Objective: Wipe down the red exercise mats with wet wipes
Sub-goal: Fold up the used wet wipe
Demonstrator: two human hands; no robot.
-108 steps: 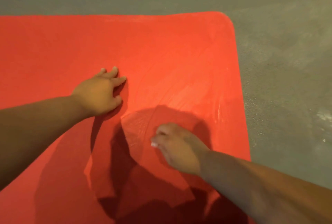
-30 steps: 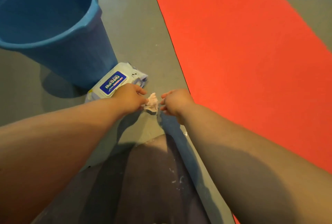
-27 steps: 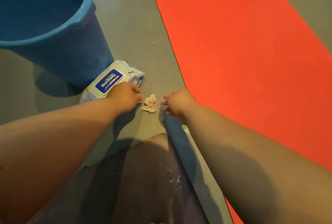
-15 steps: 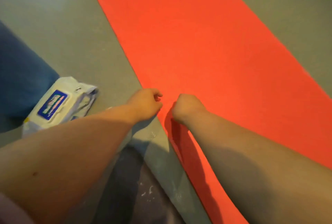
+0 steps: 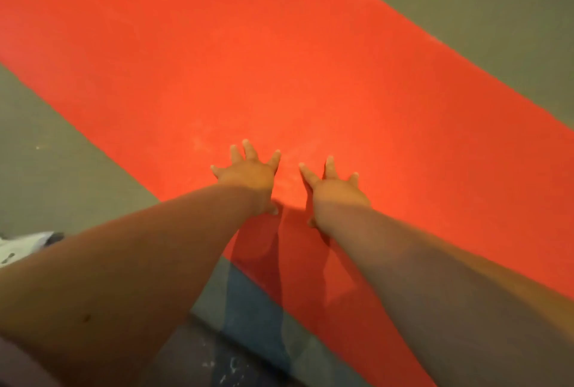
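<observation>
A long red exercise mat (image 5: 279,54) runs diagonally across the grey floor. My left hand (image 5: 248,173) lies palm down on the mat near its near edge, fingers spread. My right hand (image 5: 334,187) lies flat beside it, fingers spread too. Neither hand holds anything. A corner of the white wet-wipe pack (image 5: 21,245) shows at the left edge, mostly hidden behind my left forearm. No loose wipe is in view.
Grey floor (image 5: 62,169) lies on both sides of the mat. My dark trouser leg (image 5: 202,358) fills the bottom centre.
I dropped the crumpled wipe on the floor by the pack. Both hands moved right onto the mat and opened from loose fists to flat. The blue bucket left the view.
</observation>
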